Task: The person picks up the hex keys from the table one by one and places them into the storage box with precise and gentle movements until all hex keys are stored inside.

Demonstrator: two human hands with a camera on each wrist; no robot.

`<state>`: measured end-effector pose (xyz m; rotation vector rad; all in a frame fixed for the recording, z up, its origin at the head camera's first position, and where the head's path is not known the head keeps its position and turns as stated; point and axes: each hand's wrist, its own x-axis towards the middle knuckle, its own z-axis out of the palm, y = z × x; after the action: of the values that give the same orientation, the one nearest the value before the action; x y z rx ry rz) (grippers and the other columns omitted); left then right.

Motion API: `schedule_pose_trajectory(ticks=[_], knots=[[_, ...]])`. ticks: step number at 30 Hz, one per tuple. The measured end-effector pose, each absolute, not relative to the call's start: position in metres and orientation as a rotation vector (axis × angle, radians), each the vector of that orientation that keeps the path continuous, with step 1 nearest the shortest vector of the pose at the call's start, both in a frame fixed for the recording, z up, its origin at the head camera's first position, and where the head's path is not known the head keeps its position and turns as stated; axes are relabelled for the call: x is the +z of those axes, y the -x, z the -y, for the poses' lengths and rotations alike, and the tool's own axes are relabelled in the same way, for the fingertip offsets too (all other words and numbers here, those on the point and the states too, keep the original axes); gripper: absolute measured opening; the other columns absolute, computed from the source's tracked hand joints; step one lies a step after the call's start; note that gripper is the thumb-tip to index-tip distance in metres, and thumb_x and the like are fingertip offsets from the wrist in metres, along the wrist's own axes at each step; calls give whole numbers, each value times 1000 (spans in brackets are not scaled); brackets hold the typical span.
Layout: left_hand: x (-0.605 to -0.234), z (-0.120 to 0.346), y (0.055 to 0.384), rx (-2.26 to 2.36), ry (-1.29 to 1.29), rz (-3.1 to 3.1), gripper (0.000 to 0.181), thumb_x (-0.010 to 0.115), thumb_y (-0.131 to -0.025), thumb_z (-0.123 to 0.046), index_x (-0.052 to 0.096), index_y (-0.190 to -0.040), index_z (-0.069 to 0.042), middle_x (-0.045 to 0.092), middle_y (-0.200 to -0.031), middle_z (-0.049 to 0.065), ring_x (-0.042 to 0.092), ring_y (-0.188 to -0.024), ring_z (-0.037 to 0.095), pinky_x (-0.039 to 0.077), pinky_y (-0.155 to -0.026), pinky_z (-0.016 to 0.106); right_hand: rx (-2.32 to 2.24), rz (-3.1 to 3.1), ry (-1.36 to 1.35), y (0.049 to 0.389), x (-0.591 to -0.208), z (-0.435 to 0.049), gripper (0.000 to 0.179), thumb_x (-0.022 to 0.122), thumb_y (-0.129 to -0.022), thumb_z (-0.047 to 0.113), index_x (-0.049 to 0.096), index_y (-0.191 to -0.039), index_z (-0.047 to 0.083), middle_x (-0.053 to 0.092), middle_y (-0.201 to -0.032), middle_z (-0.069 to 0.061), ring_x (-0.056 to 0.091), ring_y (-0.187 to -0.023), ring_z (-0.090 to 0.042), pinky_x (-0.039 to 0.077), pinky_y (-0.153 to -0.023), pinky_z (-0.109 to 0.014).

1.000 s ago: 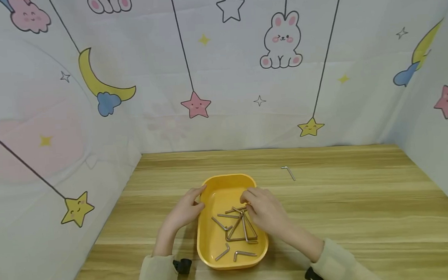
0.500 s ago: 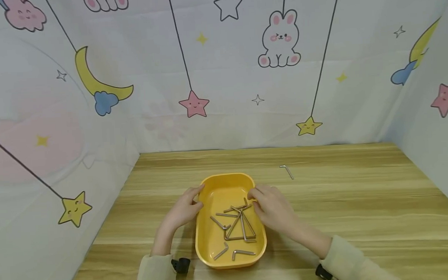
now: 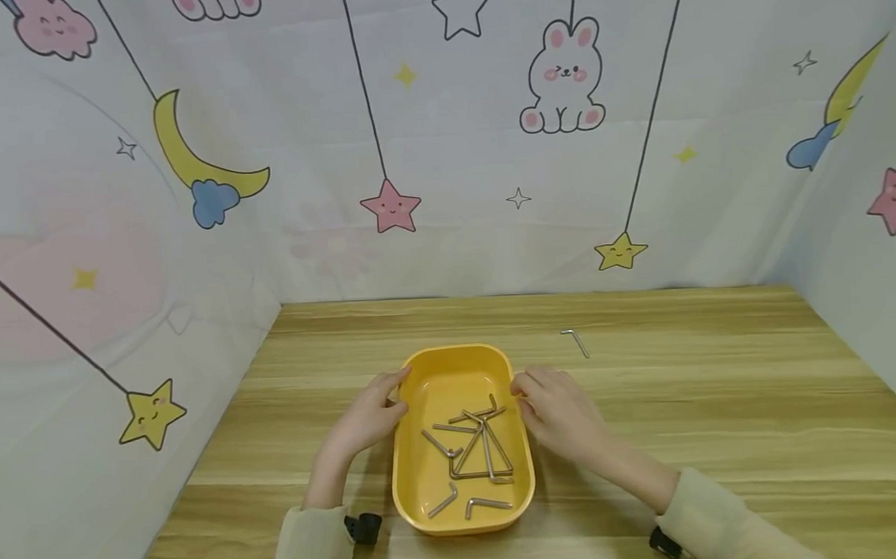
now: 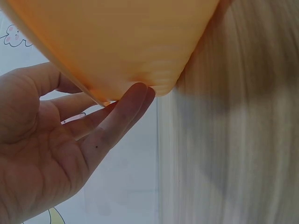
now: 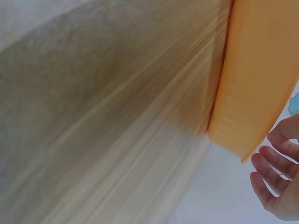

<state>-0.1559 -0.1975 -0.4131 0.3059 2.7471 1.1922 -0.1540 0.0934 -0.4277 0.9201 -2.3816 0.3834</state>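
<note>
A yellow plastic tray point(image 3: 466, 524) stands on the table with several L-shaped hex keys point(image 3: 482, 475) lying loose inside, most of them crossed in its middle and right part. My left hand point(image 3: 366, 418) grips the tray's left rim, fingers against the outer wall and thumb at the edge, as the left wrist view shows. At the right rim is my right hand point(image 3: 562, 412), its fingers loosely bent with nothing between them. In the right wrist view its fingertips point(image 5: 264, 150) are right beside the rim. One more hex key point(image 3: 576, 342) lies on the table behind the right hand.
The wood-grain table point(image 3: 724, 401) runs back to a white cloth backdrop point(image 3: 462, 254) printed with stars, a moon and a rabbit. Cloth also bounds the left and right sides.
My right hand has drawn back rightward from over the tray to its right rim, uncovering a hex key's bent end there. The left hand stays at the left rim.
</note>
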Motion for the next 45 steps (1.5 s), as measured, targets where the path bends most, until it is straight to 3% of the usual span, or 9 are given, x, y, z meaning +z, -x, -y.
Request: schedule_pose_trajectory(ticks=[10,22,33,45], knots=[[-412,196,157,1205,-322,-2749,56,50,-91,-5,39,-146,-1,47,-141,22,63,-103,29,54,-85,40,395,2452,-864,163,-435,-107,22,72,-74,1,63,-89,13,66,-87,2,62,-82,-16,49,-69,-33],[-414,197,158,1187,-321,-2758,57,50,-91,-5,39,-146,-3,49,-139,21,62,-102,27,53,-85,39,445,2489,-782,179,-444,-121,20,70,-73,-2,62,-88,8,63,-81,-1,55,-71,-14,47,-64,-30],[-417,198,156,1193,-296,-2752,56,51,-91,-6,40,-146,-4,50,-138,19,63,-100,27,54,-83,38,522,2570,-660,191,-451,-131,22,69,-73,-3,63,-93,6,63,-78,-6,60,-70,-18,48,-59,-30],[-417,198,157,1212,-293,-2748,57,50,-91,-6,39,-146,-4,49,-139,19,62,-100,26,54,-82,38,551,2659,-575,205,-450,-138,24,68,-74,-3,63,-96,4,62,-79,-7,56,-69,-19,41,-53,-26]])
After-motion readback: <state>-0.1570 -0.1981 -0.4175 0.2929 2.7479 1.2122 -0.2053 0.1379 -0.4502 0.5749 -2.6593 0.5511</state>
